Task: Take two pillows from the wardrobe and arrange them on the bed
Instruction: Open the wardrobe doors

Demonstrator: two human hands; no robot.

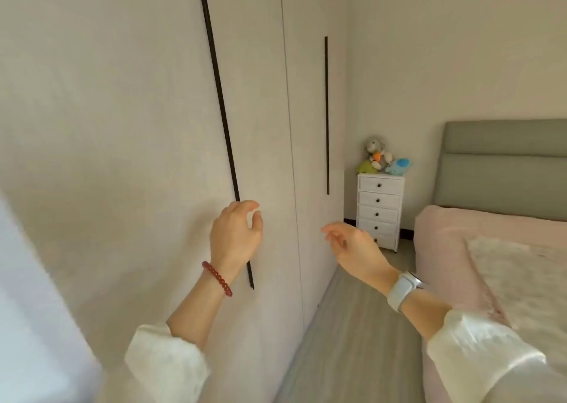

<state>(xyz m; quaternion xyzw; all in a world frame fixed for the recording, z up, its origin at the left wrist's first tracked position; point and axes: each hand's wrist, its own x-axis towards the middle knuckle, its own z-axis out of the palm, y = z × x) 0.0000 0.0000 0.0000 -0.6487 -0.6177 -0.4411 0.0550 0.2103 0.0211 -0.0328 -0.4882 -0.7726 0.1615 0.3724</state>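
A tall beige wardrobe [138, 126] fills the left side, its doors closed. A long thin dark handle [219, 95] runs down the near door. My left hand [234, 233], with a red bead bracelet on the wrist, is raised in front of the lower part of that handle, fingers curled and apart, holding nothing. My right hand [352, 246], with a white watch on the wrist, hovers open to the right of it, in front of the second door. The bed [445, 233] with a pink cover stands at the right. No pillows are visible.
A second dark handle [326, 114] marks the far door. A white chest of drawers [380, 209] with soft toys [382, 158] on top stands in the corner. A grey-green headboard [503, 163] backs the bed. A narrow strip of wood floor [352, 341] runs between wardrobe and bed.
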